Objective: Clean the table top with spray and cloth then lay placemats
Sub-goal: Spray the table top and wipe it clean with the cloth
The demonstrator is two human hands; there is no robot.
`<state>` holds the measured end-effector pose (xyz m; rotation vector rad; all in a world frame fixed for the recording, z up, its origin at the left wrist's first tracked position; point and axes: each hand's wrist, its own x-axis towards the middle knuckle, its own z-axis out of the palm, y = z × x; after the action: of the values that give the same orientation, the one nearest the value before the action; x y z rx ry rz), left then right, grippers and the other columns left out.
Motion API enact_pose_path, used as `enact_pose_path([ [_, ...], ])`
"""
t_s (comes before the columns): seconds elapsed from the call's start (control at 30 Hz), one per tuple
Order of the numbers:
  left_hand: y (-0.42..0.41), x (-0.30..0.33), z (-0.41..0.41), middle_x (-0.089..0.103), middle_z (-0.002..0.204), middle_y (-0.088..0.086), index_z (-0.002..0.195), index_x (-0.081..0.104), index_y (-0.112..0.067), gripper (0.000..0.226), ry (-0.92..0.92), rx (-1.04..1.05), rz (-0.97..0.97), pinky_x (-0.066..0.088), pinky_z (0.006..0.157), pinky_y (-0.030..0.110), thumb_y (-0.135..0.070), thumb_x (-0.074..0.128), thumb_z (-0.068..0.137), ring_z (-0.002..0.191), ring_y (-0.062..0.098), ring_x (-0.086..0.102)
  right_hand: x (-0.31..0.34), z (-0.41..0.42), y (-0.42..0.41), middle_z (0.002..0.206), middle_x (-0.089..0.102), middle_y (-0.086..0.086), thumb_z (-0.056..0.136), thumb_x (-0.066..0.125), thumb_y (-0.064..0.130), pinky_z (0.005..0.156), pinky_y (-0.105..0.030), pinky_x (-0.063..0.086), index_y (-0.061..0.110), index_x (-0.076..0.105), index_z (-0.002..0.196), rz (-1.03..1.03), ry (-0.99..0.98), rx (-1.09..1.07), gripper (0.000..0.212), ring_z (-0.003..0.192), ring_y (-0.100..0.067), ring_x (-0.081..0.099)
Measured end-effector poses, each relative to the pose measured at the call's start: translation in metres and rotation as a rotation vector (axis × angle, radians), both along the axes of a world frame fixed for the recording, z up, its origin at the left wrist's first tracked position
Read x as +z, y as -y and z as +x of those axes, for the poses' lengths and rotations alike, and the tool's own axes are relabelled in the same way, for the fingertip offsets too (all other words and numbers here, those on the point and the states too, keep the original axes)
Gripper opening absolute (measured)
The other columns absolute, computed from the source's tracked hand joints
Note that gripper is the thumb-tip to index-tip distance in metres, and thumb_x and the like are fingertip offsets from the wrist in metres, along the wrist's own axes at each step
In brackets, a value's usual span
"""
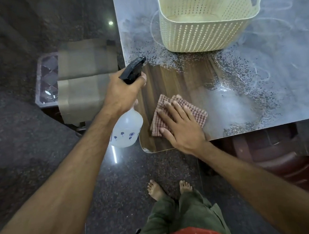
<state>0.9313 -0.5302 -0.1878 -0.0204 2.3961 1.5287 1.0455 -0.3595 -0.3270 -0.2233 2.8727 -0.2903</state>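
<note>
The left hand (123,93) has its grip clamped on the spray bottle (128,129) at the table (294,74) edge, nozzle toward the basket (207,33). The right hand (181,126), fingers flat, presses the checked cloth (197,110) at centre frame, ready to wipe.

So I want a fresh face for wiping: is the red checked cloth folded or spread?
Folded: the red checked cloth shows stacked layered edges fanning beyond the right hand pressing it flat.

Cream basket (208,13): rim cut by top edge. Checked cloth (195,110): partly under right hand (184,130). Folded fabric (86,77), possibly placemats: blurred.
</note>
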Motion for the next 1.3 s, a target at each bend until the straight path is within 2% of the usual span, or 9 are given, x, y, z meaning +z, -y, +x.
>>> enact_pose_path([
  [0.13,-0.017,0.0,-0.004,0.064,0.099,0.031,0.096,0.064,0.0,0.026,0.001,-0.015,0.048,0.045,0.046,0.021,-0.025,0.066,0.088,0.037,0.008,0.046,0.0,0.018,-0.066,0.167,0.002,-0.003,0.1,0.022,0.058,0.123,-0.047,0.001,0.03,0.011,0.158,0.066,0.014,-0.139,0.066,0.153,-0.022,0.001],
  [0.3,-0.037,-0.007,-0.009,0.062,0.105,0.029,0.097,0.065,-0.002,0.023,0.02,-0.039,0.022,0.044,0.045,0.021,-0.023,0.066,0.088,0.039,0.01,0.046,-0.001,-0.052,-0.134,0.167,0.005,-0.01,0.098,0.016,0.058,0.123,-0.054,0.003,0.023,0.014,0.159,0.082,-0.009,-0.471,0.07,0.153,-0.029,0.001],
  [0.43,-0.064,-0.015,-0.012,0.065,0.099,0.028,0.097,0.066,-0.004,0.025,0.017,-0.05,-0.019,0.046,0.047,0.023,-0.026,0.067,0.087,0.037,0.011,0.048,-0.005,-0.076,-0.098,0.166,0.005,-0.011,0.103,0.017,0.056,0.123,-0.054,0.003,0.023,0.016,0.158,0.041,-0.023,-0.299,0.064,0.153,-0.032,0.002],
  [0.57,-0.096,-0.016,-0.016,0.068,0.09,0.024,0.097,0.068,-0.006,0.033,0.044,-0.033,-0.024,0.048,0.05,0.026,-0.036,0.07,0.084,0.036,0.013,0.052,-0.003,-0.022,-0.085,0.164,0.022,-0.007,0.102,0.027,0.052,0.123,-0.048,0.01,0.025,0.029,0.156,-0.025,-0.053,-0.054,0.06,0.152,-0.029,0.013],
  [0.67,-0.117,-0.017,-0.018,0.058,0.065,0.012,0.101,0.068,-0.003,0.024,0.049,-0.017,-0.041,0.047,0.047,0.019,-0.025,0.068,0.091,0.036,0.009,0.049,-0.005,-0.003,-0.138,0.167,0.004,-0.004,0.103,0.022,0.056,0.123,-0.048,0.0,0.03,0.013,0.158,0.021,0.002,-0.089,0.061,0.153,-0.024,0.0],
  [0.87,-0.151,-0.022,-0.021,0.065,0.099,0.03,0.1,0.066,0.001,0.026,0.05,-0.042,-0.031,0.046,0.046,0.024,-0.024,0.067,0.092,0.036,0.012,0.048,-0.007,-0.093,-0.237,0.165,0.016,-0.014,0.101,0.018,0.053,0.122,-0.054,0.006,0.021,0.022,0.158,0.058,-0.055,-0.466,0.065,0.152,-0.034,0.011],
  [1.0,-0.172,-0.022,-0.019,0.062,0.101,0.035,0.1,0.065,0.003,0.026,0.052,-0.067,-0.024,0.046,0.045,0.023,-0.022,0.066,0.092,0.037,0.012,0.045,-0.011,-0.115,-0.214,0.165,0.015,-0.015,0.103,0.021,0.05,0.121,-0.054,0.005,0.021,0.021,0.158,0.03,-0.075,-0.382,0.062,0.152,-0.035,0.011],
  [1.17,-0.197,-0.019,-0.016,0.064,0.098,0.032,0.094,0.067,-0.005,0.032,0.07,-0.094,-0.009,0.045,0.048,0.029,-0.034,0.066,0.081,0.037,0.017,0.05,-0.01,-0.041,-0.209,0.165,0.017,-0.008,0.103,0.024,0.052,0.123,-0.051,0.008,0.027,0.025,0.157,-0.035,-0.057,-0.043,0.059,0.153,-0.027,0.009],
  [1.3,-0.208,-0.021,-0.012,0.061,0.101,0.033,0.097,0.065,-0.001,0.026,0.082,-0.098,-0.019,0.047,0.047,0.026,-0.026,0.066,0.091,0.038,0.016,0.047,-0.011,-0.042,-0.275,0.167,0.005,-0.006,0.103,0.021,0.055,0.121,-0.05,-0.002,0.03,0.011,0.158,0.066,-0.018,-0.23,0.062,0.153,-0.026,0.004],
])
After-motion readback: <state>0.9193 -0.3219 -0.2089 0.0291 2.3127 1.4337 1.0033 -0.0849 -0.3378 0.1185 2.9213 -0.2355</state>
